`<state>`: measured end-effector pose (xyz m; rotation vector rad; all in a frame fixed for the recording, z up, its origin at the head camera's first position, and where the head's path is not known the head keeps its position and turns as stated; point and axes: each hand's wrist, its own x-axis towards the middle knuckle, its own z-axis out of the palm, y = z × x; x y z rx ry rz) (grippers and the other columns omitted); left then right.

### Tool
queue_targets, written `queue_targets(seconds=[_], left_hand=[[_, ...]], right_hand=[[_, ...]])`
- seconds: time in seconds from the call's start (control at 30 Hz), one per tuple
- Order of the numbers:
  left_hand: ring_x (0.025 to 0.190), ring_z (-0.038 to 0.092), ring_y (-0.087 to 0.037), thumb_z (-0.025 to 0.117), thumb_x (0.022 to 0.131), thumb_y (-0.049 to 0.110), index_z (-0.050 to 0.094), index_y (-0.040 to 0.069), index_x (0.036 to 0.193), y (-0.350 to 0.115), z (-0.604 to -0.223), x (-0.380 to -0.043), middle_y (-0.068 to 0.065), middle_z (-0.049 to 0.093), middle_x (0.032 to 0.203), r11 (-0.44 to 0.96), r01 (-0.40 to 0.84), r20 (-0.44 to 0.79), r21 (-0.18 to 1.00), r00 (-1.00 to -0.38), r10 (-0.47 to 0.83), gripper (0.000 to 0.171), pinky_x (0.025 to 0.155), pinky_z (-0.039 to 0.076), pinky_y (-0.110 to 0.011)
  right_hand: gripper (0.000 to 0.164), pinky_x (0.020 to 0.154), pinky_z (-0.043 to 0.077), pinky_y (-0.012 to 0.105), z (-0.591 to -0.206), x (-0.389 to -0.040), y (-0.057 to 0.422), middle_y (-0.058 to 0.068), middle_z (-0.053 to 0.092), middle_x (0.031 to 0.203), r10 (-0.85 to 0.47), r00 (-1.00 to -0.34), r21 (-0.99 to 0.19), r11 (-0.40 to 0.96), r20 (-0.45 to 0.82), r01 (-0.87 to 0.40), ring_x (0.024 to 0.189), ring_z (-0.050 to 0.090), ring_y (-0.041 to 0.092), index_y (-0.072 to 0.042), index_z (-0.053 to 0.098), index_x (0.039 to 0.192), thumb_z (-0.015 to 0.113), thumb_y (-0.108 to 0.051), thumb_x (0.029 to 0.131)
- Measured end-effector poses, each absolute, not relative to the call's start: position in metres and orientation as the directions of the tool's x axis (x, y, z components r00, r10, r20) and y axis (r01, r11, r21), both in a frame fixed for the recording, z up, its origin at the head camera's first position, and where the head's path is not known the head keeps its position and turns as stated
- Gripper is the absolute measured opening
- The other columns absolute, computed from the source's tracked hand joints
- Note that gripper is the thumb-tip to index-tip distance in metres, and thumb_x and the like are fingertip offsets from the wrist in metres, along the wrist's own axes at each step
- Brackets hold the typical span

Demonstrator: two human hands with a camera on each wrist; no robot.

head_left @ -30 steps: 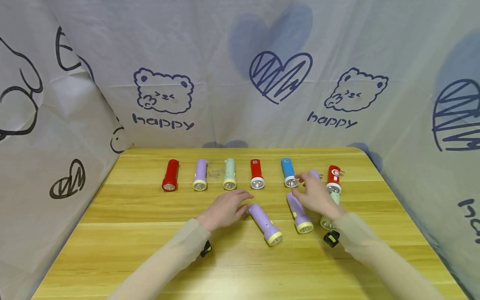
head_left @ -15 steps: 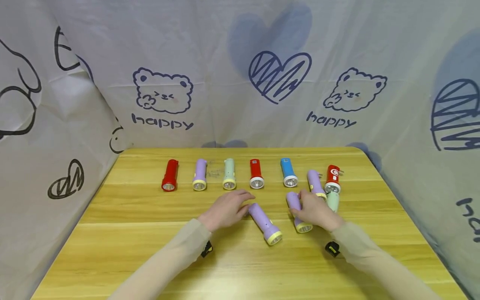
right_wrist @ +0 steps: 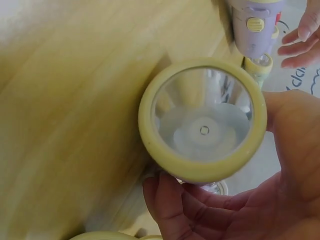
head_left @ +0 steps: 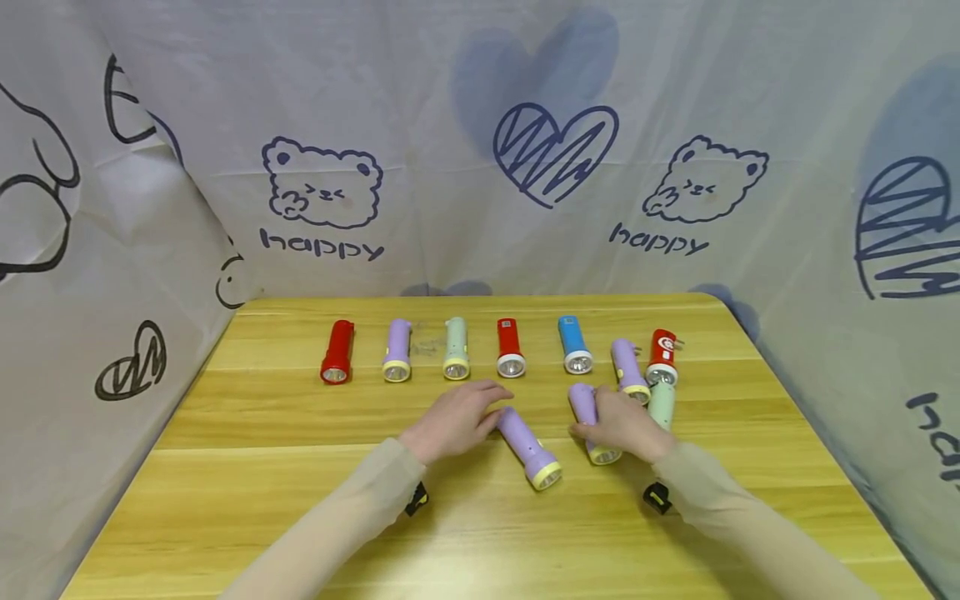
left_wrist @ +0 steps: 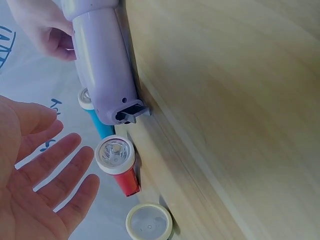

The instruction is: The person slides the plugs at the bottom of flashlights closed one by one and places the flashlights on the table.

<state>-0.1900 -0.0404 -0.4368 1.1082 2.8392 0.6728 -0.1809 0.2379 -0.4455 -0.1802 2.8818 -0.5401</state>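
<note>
My right hand (head_left: pixel 626 423) grips a purple flashlight (head_left: pixel 582 403) with a yellow head, lying right of the table's middle. In the right wrist view, its round yellow-rimmed lens (right_wrist: pixel 202 127) faces the camera, with thumb and fingers on either side of the body. My left hand (head_left: pixel 456 421) has relaxed, spread fingers and holds nothing. Beside it lies another purple flashlight (head_left: pixel 528 447), slanted, lens end toward the front. The left wrist view shows this flashlight's tail (left_wrist: pixel 107 92) with a small flap sticking out, apart from the fingers.
Along the back stand out a red flashlight (head_left: pixel 339 352), a purple one (head_left: pixel 397 346), a pale green one (head_left: pixel 456 346), a red-and-white one (head_left: pixel 509 340) and a blue one (head_left: pixel 572 340). Right of my right hand are a purple (head_left: pixel 626 365), a red (head_left: pixel 663 352) and a green flashlight (head_left: pixel 662 405).
My right hand has come down from above the flashlights onto the slanted purple one at right and closed its fingers around it. My left hand stays in nearly the same place.
</note>
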Motion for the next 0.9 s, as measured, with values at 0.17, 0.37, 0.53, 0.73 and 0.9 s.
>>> queue_targets(seconds=[0.17, 0.37, 0.53, 0.73, 0.9], left_hand=[[0.127, 0.062, -0.026, 0.058, 0.103, 0.02, 0.064, 0.008, 0.133, -0.0395, -0.4363, -0.1898, -0.008, 0.066, 0.135, 0.653, 0.642, 0.132, 0.401, -0.746, 0.653, 0.034, 0.108, 0.052, -0.043], [0.126, 0.062, -0.026, 0.058, 0.103, 0.02, 0.064, 0.007, 0.133, -0.0383, -0.4366, -0.19, -0.009, 0.066, 0.135, 0.648, 0.644, 0.132, 0.408, -0.743, 0.656, 0.034, 0.107, 0.052, -0.043], [0.126, 0.062, -0.026, 0.058, 0.103, 0.02, 0.064, 0.007, 0.133, -0.0374, -0.4378, -0.1911, -0.008, 0.066, 0.135, 0.647, 0.645, 0.136, 0.407, -0.743, 0.656, 0.034, 0.108, 0.052, -0.043], [0.128, 0.062, -0.026, 0.059, 0.102, 0.02, 0.064, 0.008, 0.134, -0.036, -0.4378, -0.192, -0.009, 0.066, 0.135, 0.646, 0.641, 0.137, 0.414, -0.745, 0.652, 0.034, 0.109, 0.051, -0.043], [0.129, 0.06, -0.026, 0.059, 0.102, 0.018, 0.063, 0.008, 0.135, -0.035, -0.4357, -0.1924, -0.008, 0.065, 0.137, 0.644, 0.637, 0.135, 0.423, -0.747, 0.65, 0.035, 0.11, 0.05, -0.044]], right_hand=[[0.044, 0.061, 0.052, 0.033, -0.4469, -0.1811, 0.2364, 0.009, 0.061, 0.08, -0.159, -0.968, -0.366, 0.927, -0.193, -0.079, 0.069, 0.059, 0.019, 0.0, 0.061, 0.097, 0.079, -0.037, 0.084], [0.067, 0.075, 0.059, 0.04, -0.4474, -0.1811, 0.2362, 0.015, 0.068, 0.096, -0.166, -0.965, -0.379, 0.922, -0.205, -0.078, 0.079, 0.064, 0.02, 0.011, 0.055, 0.13, 0.078, -0.03, 0.083], [0.065, 0.074, 0.059, 0.039, -0.4493, -0.1799, 0.2382, 0.015, 0.068, 0.094, -0.158, -0.964, -0.397, 0.916, -0.214, -0.063, 0.079, 0.064, 0.021, 0.011, 0.054, 0.13, 0.076, -0.027, 0.083], [0.063, 0.079, 0.059, 0.042, -0.4508, -0.1785, 0.242, 0.017, 0.07, 0.1, -0.155, -0.97, -0.438, 0.897, -0.187, -0.059, 0.084, 0.066, 0.022, 0.011, 0.053, 0.132, 0.072, -0.028, 0.085], [0.059, 0.076, 0.058, 0.037, -0.4512, -0.1793, 0.2441, 0.016, 0.071, 0.1, -0.172, -0.975, -0.513, 0.855, -0.144, -0.074, 0.081, 0.065, 0.018, 0.01, 0.054, 0.132, 0.067, -0.028, 0.089]])
